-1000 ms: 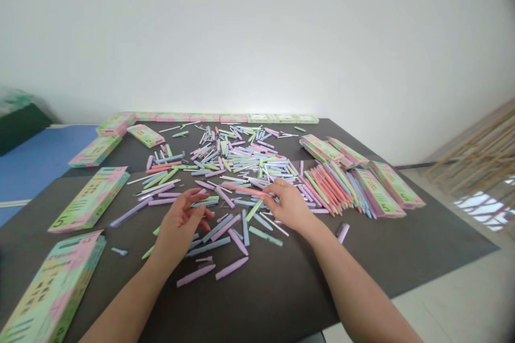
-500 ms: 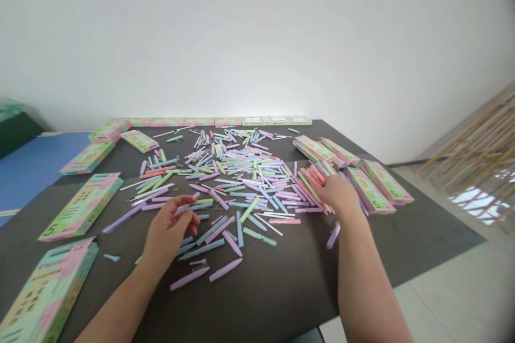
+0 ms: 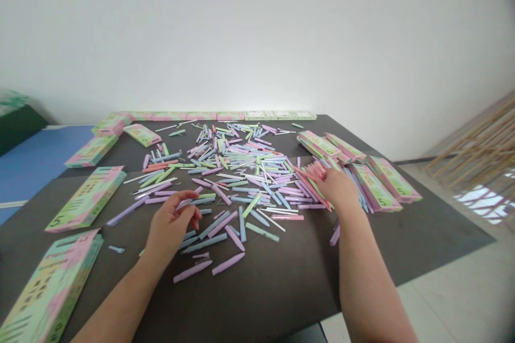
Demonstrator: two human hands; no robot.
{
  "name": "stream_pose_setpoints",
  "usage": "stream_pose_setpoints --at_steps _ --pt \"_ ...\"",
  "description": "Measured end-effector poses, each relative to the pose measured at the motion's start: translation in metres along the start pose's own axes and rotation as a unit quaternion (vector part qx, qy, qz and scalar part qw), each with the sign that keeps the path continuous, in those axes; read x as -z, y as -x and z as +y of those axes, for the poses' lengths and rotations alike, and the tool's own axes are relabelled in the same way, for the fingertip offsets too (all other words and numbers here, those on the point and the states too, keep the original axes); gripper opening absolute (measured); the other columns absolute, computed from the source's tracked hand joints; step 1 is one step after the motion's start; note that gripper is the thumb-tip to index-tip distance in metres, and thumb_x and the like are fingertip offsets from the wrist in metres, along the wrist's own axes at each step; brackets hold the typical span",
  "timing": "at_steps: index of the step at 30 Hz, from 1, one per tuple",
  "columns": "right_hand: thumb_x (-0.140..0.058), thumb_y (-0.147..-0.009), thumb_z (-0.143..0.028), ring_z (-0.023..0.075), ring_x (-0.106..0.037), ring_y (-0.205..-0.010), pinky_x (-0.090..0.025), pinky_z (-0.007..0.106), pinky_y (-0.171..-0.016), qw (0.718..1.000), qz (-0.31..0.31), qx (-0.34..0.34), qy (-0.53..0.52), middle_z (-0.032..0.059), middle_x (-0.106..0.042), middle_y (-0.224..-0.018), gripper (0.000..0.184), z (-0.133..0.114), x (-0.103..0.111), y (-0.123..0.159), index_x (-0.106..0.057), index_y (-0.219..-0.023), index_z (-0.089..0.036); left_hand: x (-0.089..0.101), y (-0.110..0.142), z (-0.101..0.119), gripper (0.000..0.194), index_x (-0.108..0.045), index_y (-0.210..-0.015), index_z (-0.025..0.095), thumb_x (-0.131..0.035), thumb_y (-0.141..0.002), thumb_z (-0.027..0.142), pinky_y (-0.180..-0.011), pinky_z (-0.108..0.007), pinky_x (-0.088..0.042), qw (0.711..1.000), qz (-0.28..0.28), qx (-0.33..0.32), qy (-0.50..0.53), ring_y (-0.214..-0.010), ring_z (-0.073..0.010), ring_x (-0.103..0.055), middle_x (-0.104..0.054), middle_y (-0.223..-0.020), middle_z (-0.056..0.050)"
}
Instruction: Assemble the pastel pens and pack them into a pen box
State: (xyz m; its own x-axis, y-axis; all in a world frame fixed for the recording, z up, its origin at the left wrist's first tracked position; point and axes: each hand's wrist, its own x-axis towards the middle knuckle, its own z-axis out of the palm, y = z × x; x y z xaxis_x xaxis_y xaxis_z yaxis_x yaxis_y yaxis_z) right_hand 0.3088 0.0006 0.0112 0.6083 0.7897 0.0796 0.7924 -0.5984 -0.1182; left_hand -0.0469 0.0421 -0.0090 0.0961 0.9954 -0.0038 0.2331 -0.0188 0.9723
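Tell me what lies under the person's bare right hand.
Around the right hand, slim coral plastic pens show on its left and slim pale-blue plastic pens on its right. Whatever lies directly beneath it is covered.

Seems a workshop: loose pen parts (image 3: 253, 159) and printed boxes (image 3: 86, 199) lie across a dark table (image 3: 273, 278)

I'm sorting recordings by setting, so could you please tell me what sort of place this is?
Perhaps an indoor workroom: a dark table before a pale wall bears many loose pen parts, with printed boxes along its sides.
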Motion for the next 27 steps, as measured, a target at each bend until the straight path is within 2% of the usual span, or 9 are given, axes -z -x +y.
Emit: stream_pose_setpoints --at_steps 4,7,9,12,17,23,27 --pt "-0.052 -0.085 -0.032 0.0233 -0.066 -0.083 -0.043 0.029 -0.070 0.992 -0.006 0.106 -0.065 0.0128 -0.072 -0.087 0.025 -0.022 -0.002 0.009 -0.068 -0.091 -0.015 -0.001 0.000 0.001 0.030 -0.056 -0.097 0.018 -0.057 -0.070 0.030 -0.050 -0.024 -0.042 1.000 0.002 0.001 -0.002 -0.045 -0.0120 -0.052 -0.056 -0.055 0.005" --pt "-0.050 -0.085 -0.027 0.0194 -0.065 -0.078 -0.041 0.026 -0.066 0.972 -0.031 0.207 -0.109 0.0067 -0.072 -0.083 0.021 -0.043 -0.008 0.021 -0.069 -0.087 -0.018 -0.001 0.000 0.001 0.029 -0.057 -0.096 0.018 -0.057 -0.070 0.030 -0.050 -0.024 -0.041 1.000 0.002 -0.001 -0.007 -0.044 -0.0119 -0.052 -0.056 -0.054 0.005" --pt "-0.050 -0.086 -0.028 0.0193 -0.064 -0.079 -0.040 0.026 -0.067 0.962 -0.057 0.246 -0.108 0.0059 -0.072 -0.084 0.022 -0.055 -0.013 0.029 -0.070 -0.087 -0.019 -0.001 0.001 0.001 0.028 -0.057 -0.095 0.018 -0.057 -0.070 0.030 -0.049 -0.023 -0.040 1.000 0.002 -0.002 -0.008 -0.044 -0.0116 -0.051 -0.057 -0.054 0.005" --pt "-0.053 -0.084 -0.031 0.0212 -0.064 -0.081 -0.039 0.028 -0.069 0.960 -0.088 0.255 -0.073 0.0079 -0.071 -0.085 0.021 -0.066 -0.022 0.037 -0.070 -0.088 -0.019 -0.001 0.002 0.002 0.026 -0.057 -0.094 0.018 -0.057 -0.071 0.029 -0.049 -0.022 -0.040 1.000 -0.001 -0.004 -0.001 -0.043 -0.0110 -0.051 -0.057 -0.054 0.005" --pt "-0.056 -0.083 -0.036 0.0214 -0.062 -0.079 -0.037 0.028 -0.065 0.959 -0.100 0.259 -0.060 0.0083 -0.070 -0.084 0.022 -0.074 -0.033 0.040 -0.068 -0.087 -0.019 -0.003 0.005 0.006 0.024 -0.056 -0.094 0.017 -0.055 -0.072 0.028 -0.047 -0.021 -0.039 1.000 -0.010 0.004 0.004 -0.043 -0.0103 -0.050 -0.056 -0.053 0.006" --pt "-0.054 -0.084 -0.038 0.0202 -0.060 -0.077 -0.035 0.028 -0.064 0.951 -0.087 0.287 -0.075 0.0074 -0.068 -0.084 0.023 -0.082 -0.041 0.048 -0.066 -0.087 -0.019 -0.004 0.005 0.006 0.027 -0.056 -0.096 0.017 -0.054 -0.070 0.023 -0.046 -0.021 -0.039 1.000 -0.021 0.009 0.008 -0.042 -0.0103 -0.049 -0.055 -0.054 0.006" --pt "-0.054 -0.083 -0.036 0.0187 -0.059 -0.076 -0.036 0.027 -0.065 0.945 -0.074 0.295 -0.119 0.0074 -0.068 -0.086 0.021 -0.082 -0.042 0.048 -0.066 -0.083 -0.019 -0.004 0.004 0.002 0.026 -0.055 -0.097 0.016 -0.054 -0.072 0.022 -0.046 -0.021 -0.039 0.999 -0.030 0.004 0.013 -0.043 -0.0102 -0.049 -0.055 -0.054 0.006"
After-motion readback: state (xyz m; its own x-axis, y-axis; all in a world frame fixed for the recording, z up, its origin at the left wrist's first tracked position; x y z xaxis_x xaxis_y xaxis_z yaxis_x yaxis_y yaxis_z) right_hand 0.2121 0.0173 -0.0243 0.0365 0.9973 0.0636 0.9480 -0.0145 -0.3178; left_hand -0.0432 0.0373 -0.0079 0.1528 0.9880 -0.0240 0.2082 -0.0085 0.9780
